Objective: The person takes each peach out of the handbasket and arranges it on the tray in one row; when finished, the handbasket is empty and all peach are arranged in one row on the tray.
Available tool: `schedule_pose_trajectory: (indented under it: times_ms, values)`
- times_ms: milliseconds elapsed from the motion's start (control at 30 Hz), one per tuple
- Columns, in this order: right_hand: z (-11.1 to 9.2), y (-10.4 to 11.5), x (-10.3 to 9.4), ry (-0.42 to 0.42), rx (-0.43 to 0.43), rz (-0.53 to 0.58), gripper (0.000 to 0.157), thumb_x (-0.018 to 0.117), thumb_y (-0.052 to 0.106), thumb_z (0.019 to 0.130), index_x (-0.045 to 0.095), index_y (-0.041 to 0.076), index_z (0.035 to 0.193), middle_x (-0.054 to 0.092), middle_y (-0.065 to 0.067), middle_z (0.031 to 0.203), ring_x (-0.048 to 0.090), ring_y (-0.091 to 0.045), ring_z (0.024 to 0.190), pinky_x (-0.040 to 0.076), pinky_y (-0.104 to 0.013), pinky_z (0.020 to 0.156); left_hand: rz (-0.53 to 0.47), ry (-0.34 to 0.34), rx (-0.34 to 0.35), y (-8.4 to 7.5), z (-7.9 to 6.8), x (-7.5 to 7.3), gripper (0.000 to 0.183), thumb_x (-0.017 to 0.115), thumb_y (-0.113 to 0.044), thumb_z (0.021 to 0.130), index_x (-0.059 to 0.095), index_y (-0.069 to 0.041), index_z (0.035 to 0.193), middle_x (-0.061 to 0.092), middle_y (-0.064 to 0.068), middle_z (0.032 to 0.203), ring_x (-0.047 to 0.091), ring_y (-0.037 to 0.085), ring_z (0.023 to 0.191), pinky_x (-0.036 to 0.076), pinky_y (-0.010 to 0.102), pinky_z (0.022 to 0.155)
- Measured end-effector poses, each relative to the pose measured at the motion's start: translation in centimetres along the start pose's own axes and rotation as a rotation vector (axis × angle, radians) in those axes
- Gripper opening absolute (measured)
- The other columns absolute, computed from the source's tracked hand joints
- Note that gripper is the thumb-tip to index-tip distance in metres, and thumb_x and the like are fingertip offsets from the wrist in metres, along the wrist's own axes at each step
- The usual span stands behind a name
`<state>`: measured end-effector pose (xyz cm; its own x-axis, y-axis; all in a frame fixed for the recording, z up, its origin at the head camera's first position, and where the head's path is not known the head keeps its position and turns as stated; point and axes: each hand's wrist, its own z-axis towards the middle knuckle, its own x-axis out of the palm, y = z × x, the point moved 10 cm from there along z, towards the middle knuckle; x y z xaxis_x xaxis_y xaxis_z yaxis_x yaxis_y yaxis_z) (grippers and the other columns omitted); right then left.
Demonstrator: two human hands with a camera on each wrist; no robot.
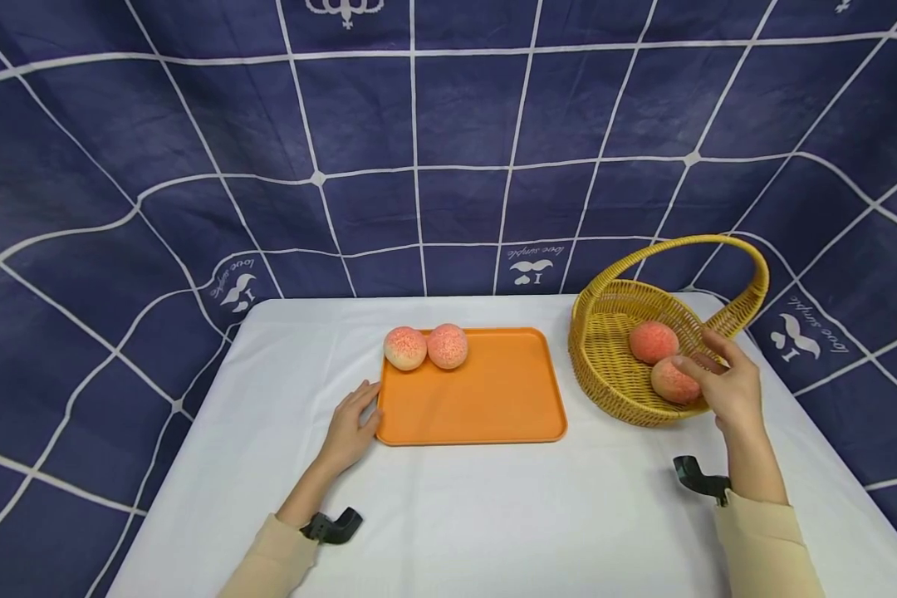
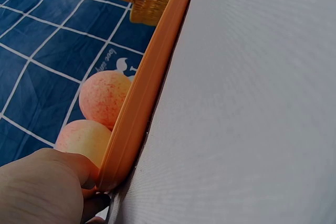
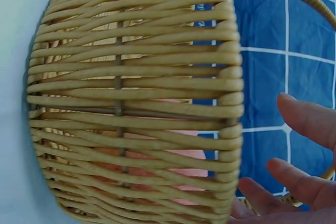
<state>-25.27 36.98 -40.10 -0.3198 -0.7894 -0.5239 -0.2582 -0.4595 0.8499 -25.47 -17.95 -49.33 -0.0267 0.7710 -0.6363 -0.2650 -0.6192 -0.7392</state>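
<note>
In the head view, my right hand (image 1: 728, 382) reaches over the right rim of a woven yellow basket (image 1: 598, 378). Its thumb and fingers are spread apart close above a peach (image 1: 673, 382). The right wrist view shows the fingers (image 3: 302, 177) extended beyond the basket's rim, with a gap between thumb and fingers. A second, redder peach (image 1: 654, 342) lies beside the first inside the basket. My left hand (image 1: 350, 428) rests against the left edge of an orange tray (image 1: 471, 407), fingers loosely extended. Two speckled peaches (image 1: 405, 348) sit side by side in the tray's far left corner.
A white cloth (image 1: 448, 515) covers the table. The basket stands right of the tray, its tall arched handle (image 1: 688, 241) rising over it. Behind the table hangs a dark blue checked curtain (image 1: 463, 208). Both wrists wear black mounts (image 1: 332, 526).
</note>
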Motion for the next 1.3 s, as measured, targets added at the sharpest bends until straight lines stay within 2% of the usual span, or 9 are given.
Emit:
schedule_pose_trajectory:
  times_ms: [167,200,300,433,567,667,767,933,1300]
  values:
    - [0.3,-0.5,0.4,0.019,0.001,-0.007,0.076,0.066,0.031,0.093,0.026,0.012,0.156,0.029,-0.02,0.158,0.038,-0.039,0.137,0.048,-0.003,0.072,0.003,0.002,0.0,0.0,-0.1,0.0,0.048,0.059,-0.006,0.095,0.048,0.005,0.14,0.046,0.025,0.146,0.033,0.041,0.143,0.019,0.058,0.119]
    - [0.4,-0.7,0.4,0.023,0.004,-0.012,0.077,0.065,0.031,0.093,0.025,0.011,0.156,0.027,-0.021,0.158,0.036,-0.04,0.139,0.051,-0.007,0.079,0.004,0.002,0.001,0.0,-0.1,0.0,0.048,0.059,-0.006,0.095,0.048,0.005,0.14,0.046,0.025,0.146,0.033,0.04,0.143,0.019,0.058,0.119]
    - [0.7,-0.9,0.4,0.029,0.017,-0.009,0.078,0.066,0.029,0.093,0.022,0.01,0.156,0.022,-0.022,0.16,0.029,-0.044,0.143,0.051,-0.034,0.102,0.005,0.001,0.005,0.0,-0.1,0.0,0.048,0.059,-0.006,0.095,0.048,0.005,0.14,0.046,0.024,0.146,0.033,0.04,0.143,0.02,0.058,0.119]
    - [1.0,-1.2,0.5,0.035,0.027,-0.013,0.079,0.066,0.023,0.093,0.02,0.008,0.156,0.019,-0.023,0.16,0.025,-0.047,0.144,0.036,-0.061,0.108,0.009,0.0,0.008,-0.1,0.0,-0.1,0.048,0.059,-0.006,0.095,0.048,0.005,0.14,0.047,0.025,0.146,0.034,0.04,0.143,0.02,0.058,0.119]
    - [1.3,-1.1,0.9,0.049,0.009,-0.046,0.078,0.067,0.013,0.091,0.022,0.004,0.155,0.023,-0.025,0.159,0.03,-0.047,0.142,0.046,-0.042,0.106,0.015,0.001,0.003,-0.2,0.0,-0.2,0.048,0.059,-0.006,0.095,0.048,0.005,0.14,0.046,0.025,0.146,0.033,0.04,0.143,0.02,0.058,0.119]
    - [1.7,-1.0,1.3,0.07,-0.01,-0.048,0.08,0.069,0.008,0.088,0.024,0.0,0.153,0.025,-0.028,0.157,0.034,-0.049,0.139,0.055,-0.014,0.083,0.013,0.001,-0.006,0.0,0.0,-0.1,0.048,0.059,-0.007,0.095,0.048,0.004,0.141,0.046,0.024,0.147,0.033,0.04,0.143,0.019,0.057,0.12]
    - [1.9,-1.1,1.7,0.103,-0.009,-0.046,0.083,0.071,0.006,0.085,0.023,-0.002,0.153,0.026,-0.033,0.154,0.036,-0.051,0.136,0.046,-0.002,0.062,0.011,0.002,-0.011,0.1,0.0,0.0,0.048,0.058,-0.007,0.096,0.047,0.004,0.141,0.045,0.024,0.148,0.033,0.039,0.143,0.019,0.057,0.12]
    - [2.2,-1.3,2.2,0.143,0.012,-0.08,0.083,0.07,0.003,0.083,0.024,-0.003,0.152,0.027,-0.033,0.154,0.038,-0.051,0.135,0.057,-0.023,0.079,0.015,0.002,-0.017,0.2,0.0,0.2,0.049,0.058,-0.008,0.096,0.047,0.003,0.142,0.045,0.023,0.148,0.033,0.039,0.143,0.019,0.057,0.12]
    - [2.4,-1.3,3.5,0.228,-0.003,-0.119,0.08,0.072,0.004,0.081,0.029,-0.01,0.148,0.031,-0.036,0.149,0.04,-0.05,0.129,0.052,-0.023,0.079,0.016,0.02,-0.028,0.3,0.0,0.3,0.049,0.058,-0.009,0.096,0.046,0.003,0.142,0.044,0.023,0.149,0.032,0.038,0.144,0.018,0.056,0.12]
